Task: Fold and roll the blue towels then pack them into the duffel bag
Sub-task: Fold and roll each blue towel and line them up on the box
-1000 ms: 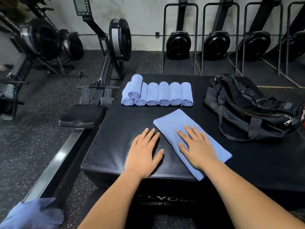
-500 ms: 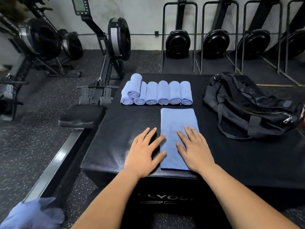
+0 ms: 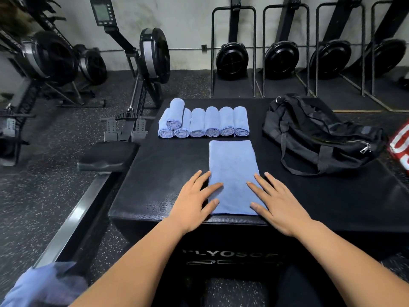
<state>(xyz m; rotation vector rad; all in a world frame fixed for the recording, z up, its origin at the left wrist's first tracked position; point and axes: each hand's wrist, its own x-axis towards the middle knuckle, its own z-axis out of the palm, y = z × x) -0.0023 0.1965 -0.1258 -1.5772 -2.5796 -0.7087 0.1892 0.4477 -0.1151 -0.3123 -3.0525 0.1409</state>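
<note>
A folded blue towel (image 3: 232, 171) lies as a long strip on the black padded box (image 3: 155, 173), running straight away from me. My left hand (image 3: 194, 202) rests flat at its near left edge, fingers spread, index finger and thumb on the cloth. My right hand (image 3: 276, 202) lies flat at its near right edge, fingers straight. Behind the strip, several rolled blue towels (image 3: 203, 122) stand in a row, one stacked on top at the left. The black duffel bag (image 3: 321, 134) sits at the right of the box, its zip looking shut.
More blue cloth (image 3: 44, 284) lies at the lower left, off the box. A rowing machine rail and seat (image 3: 106, 156) run along the box's left side. Upright rowers line the back wall. A red and white object (image 3: 400, 147) shows at the right edge.
The strip of towel has been turned from a slanted lie to straight ahead. Both hands have shifted apart to its near corners.
</note>
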